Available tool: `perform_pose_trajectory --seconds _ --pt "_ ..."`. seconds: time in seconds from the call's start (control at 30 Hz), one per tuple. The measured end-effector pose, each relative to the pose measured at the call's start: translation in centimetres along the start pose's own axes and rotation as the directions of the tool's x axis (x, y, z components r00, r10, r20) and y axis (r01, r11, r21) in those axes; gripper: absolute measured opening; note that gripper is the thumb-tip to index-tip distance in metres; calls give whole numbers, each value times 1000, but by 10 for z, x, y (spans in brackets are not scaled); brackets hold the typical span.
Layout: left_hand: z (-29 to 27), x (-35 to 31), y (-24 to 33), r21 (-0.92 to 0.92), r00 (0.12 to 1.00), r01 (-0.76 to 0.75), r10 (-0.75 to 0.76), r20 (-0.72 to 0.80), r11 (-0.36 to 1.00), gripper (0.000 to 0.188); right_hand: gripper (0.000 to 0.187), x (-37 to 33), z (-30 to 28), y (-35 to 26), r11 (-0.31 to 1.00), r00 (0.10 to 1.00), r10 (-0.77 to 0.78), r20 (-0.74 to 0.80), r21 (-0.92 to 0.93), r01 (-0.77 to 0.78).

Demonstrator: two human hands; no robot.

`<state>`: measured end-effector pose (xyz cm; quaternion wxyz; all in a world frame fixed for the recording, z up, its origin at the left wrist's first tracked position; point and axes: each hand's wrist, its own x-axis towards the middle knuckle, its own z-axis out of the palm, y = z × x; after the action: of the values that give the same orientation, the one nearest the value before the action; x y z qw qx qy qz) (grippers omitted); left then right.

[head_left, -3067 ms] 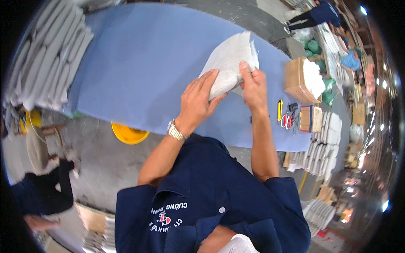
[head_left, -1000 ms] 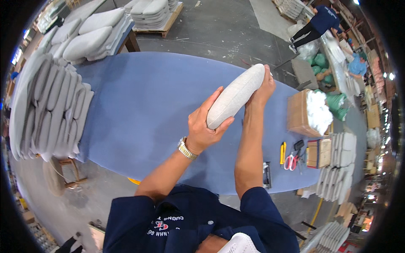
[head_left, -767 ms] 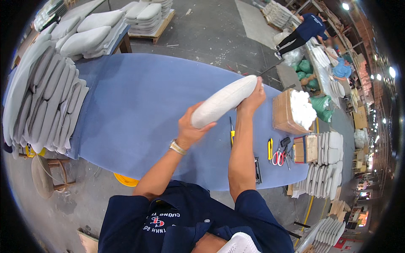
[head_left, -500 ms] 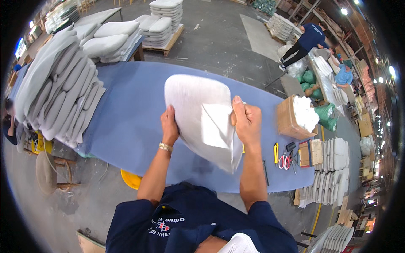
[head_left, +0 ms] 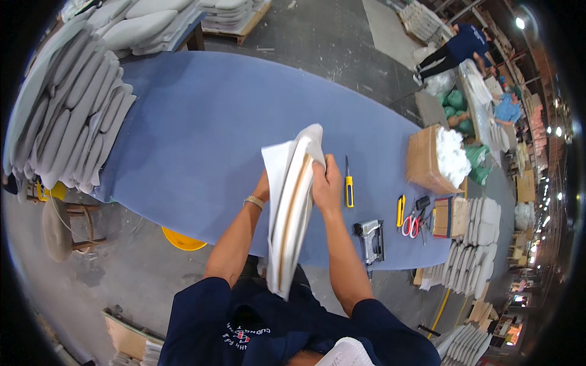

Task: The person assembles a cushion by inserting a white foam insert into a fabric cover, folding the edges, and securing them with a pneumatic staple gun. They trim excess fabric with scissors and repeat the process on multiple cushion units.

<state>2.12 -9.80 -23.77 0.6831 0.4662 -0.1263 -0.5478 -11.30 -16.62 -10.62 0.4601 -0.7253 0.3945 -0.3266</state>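
Between my hands a seat cushion (head_left: 294,210) is held up on edge over the blue table (head_left: 201,140). Its light fabric wraps the sides, and a thin tan board edge runs along its length. A loose white flap (head_left: 276,168) stands out on the left of it. My right hand (head_left: 328,183) grips the right side near the top, thumb on the rim. On the other side my left hand (head_left: 261,188) holds the cushion, its fingers mostly hidden behind the flap. A yellow-handled screwdriver (head_left: 348,190) and a staple gun (head_left: 370,241) lie to the right of my right hand.
Tall stacks of grey cushions (head_left: 70,116) stand at the table's left end. At right are a carton of white stuffing (head_left: 423,160), a yellow cutter (head_left: 400,210) and red-handled scissors (head_left: 412,226). A yellow stool (head_left: 183,239) sits below the near edge. Two people work far right.
The cushion has turned from its broad face to its edge and come lower, nearer my body. Both hands have moved with it. The screwdriver and staple gun now show.
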Motion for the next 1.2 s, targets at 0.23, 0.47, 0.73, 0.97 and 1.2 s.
perform_pose_trajectory --seconds 0.23,0.47,0.73,0.97,1.2 --pt "74 -5 103 252 960 -233 264 -96 939 71 26 42 0 52 998 1000 20 9 55 -20" --pt "120 45 94 865 934 -301 309 182 401 59 20 66 -45 73 995 992 91 87 32 -94" --pt "179 61 61 951 895 -307 329 300 -31 28 25 81 -100 104 989 982 135 130 49 -143" --pt "189 79 45 965 897 -259 378 228 32 20 26 102 -116 135 967 975 138 176 190 -172" --pt "169 86 32 837 856 -437 439 274 330 9 39 99 -107 124 967 957 113 268 192 -168"
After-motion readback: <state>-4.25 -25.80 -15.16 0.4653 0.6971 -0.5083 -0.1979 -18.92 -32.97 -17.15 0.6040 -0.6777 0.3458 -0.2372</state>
